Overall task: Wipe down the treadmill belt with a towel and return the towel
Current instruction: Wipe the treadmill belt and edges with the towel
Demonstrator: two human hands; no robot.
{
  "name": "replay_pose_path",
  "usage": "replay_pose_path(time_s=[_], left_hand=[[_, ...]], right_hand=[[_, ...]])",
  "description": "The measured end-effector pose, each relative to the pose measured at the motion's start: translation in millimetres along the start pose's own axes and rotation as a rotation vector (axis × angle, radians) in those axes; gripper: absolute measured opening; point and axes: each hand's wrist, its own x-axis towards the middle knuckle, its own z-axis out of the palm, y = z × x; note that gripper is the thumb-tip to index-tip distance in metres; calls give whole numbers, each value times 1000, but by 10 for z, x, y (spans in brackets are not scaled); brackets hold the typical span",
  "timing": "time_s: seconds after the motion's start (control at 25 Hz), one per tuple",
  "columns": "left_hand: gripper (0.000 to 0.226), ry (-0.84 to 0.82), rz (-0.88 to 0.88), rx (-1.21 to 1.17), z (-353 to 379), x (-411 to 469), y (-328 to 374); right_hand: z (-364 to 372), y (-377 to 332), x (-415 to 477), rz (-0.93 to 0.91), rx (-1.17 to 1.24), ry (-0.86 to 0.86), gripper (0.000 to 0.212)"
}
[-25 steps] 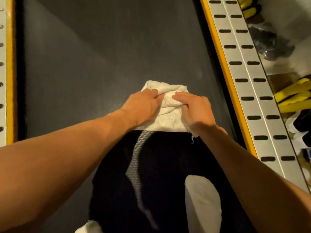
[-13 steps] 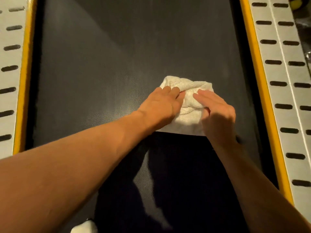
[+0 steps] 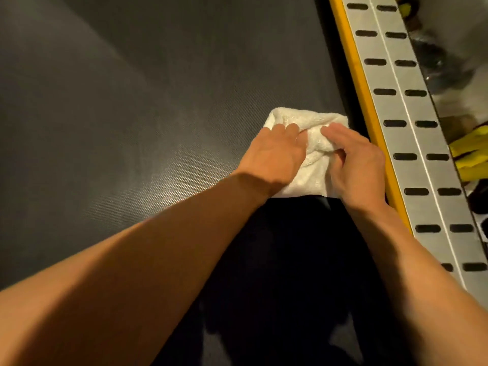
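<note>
A bunched white towel (image 3: 314,167) lies flat on the dark textured treadmill belt (image 3: 132,101), close to the belt's right edge. My left hand (image 3: 272,157) presses on the towel's left half with fingers curled over its far fold. My right hand (image 3: 356,165) grips the towel's right half, fingers pinching a fold of cloth. Both forearms reach in from the bottom of the view and cast a dark shadow on the belt below the towel.
A yellow strip (image 3: 369,112) borders the belt on the right, beside a grey slotted side rail (image 3: 412,143). Beyond the rail lie yellow objects (image 3: 470,154) and dark items (image 3: 438,67) on the floor.
Both hands have slid the towel to the right across the belt, from near its middle to beside the yellow strip. The left side rail has dropped out of view.
</note>
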Motion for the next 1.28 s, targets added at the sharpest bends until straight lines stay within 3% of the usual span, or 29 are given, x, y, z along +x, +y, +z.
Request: replay_pose_path(time_s=[0.12,0.2,0.36,0.56,0.68,0.84,0.92,1.12,1.28], left_hand=[[31,-32,193,135,155,-387,-81],[29,-34,206,184,186,-567,-214],[32,-83,57,96,-51,-645,-494],[34,-202,43,37,-65,-1331,-1010],[37,-232,-36,-56,-155,-1768,-1120],[29,-284,-152,69,-280,-2037,-1470],[26,-322,-228,62,-352,-2201,-1699],[25,-422,-201,-1,-391,-2760,-1559],[22,-429,-315,-2,-450,-2764,-1545]], right_hand=[[21,-132,-427,-59,-39,-11,39],[122,-188,-597,-57,-9,-4,42],[416,-515,-446,-32,152,-50,43],[774,-1113,-936,-284,181,104,32],[812,-1272,-1133,-400,165,85,30],[973,-1729,-810,-449,154,-276,40],[1063,-2007,-826,-518,119,-368,39],[1102,-2039,-1324,-637,108,-337,37],[1065,-2183,-1140,-612,119,-282,23]])
